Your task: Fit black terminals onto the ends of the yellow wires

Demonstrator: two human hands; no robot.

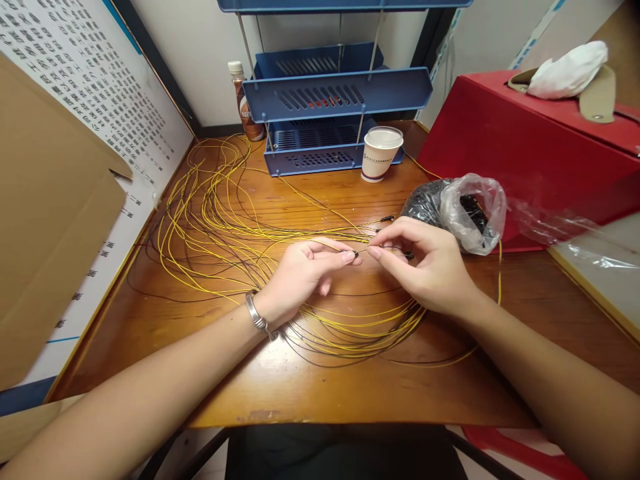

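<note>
Both hands meet over the middle of a wooden desk (310, 393). My left hand (305, 273), with a metal bracelet at the wrist, pinches the end of a thin yellow wire (330, 244) between thumb and forefinger. My right hand (425, 263) pinches a small black piece (356, 254) at that wire's tip, fingers closed, and another black piece shows by its fingers. Several long yellow and black wires (215, 227) lie in loose loops under and left of my hands.
A clear plastic bag of black parts (457, 210) lies right of my hands, beside a red box (525, 147). At the back stand blue stacked trays (335, 100), a paper cup (381, 153) and a bottle (243, 100). Cardboard (45, 220) leans at left.
</note>
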